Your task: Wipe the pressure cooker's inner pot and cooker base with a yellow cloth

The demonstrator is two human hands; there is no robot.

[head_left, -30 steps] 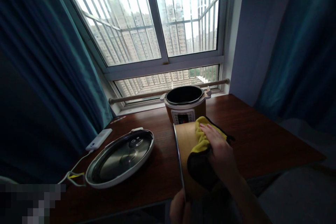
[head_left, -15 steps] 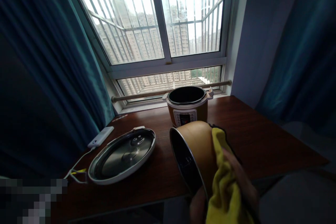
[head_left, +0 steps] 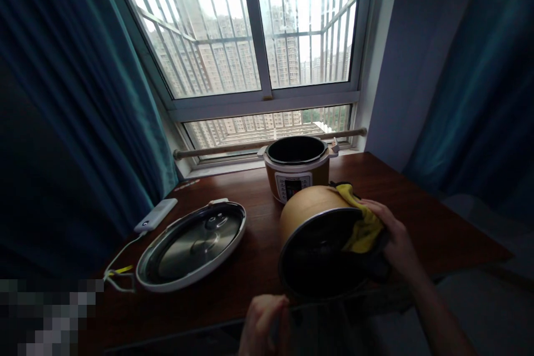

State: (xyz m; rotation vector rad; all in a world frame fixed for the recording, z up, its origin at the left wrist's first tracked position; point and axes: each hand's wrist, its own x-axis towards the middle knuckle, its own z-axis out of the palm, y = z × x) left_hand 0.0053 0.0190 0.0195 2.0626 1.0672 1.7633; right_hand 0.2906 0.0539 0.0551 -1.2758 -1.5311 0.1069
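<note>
I hold a gold-coloured inner pot [head_left: 306,208] on its side over the near table edge, its dark mouth [head_left: 321,256] turned toward me. My left hand [head_left: 262,325] grips the pot's lower rim. My right hand [head_left: 396,242] presses a yellow cloth [head_left: 362,228] with a dark edge against the pot's right rim, partly draped inside. Behind the pot stands the cooker body [head_left: 297,169], open on top, with a control panel facing me.
A round cooker lid [head_left: 192,245] lies upside down on the wooden table [head_left: 417,206] to the left. A white power bank [head_left: 152,215] with a cable sits at the far left. Window, wooden rod and teal curtains stand behind.
The pot has turned so its mouth faces me. My right hand carried the cloth from the outer wall to the rim. My left hand slid along the lower rim.
</note>
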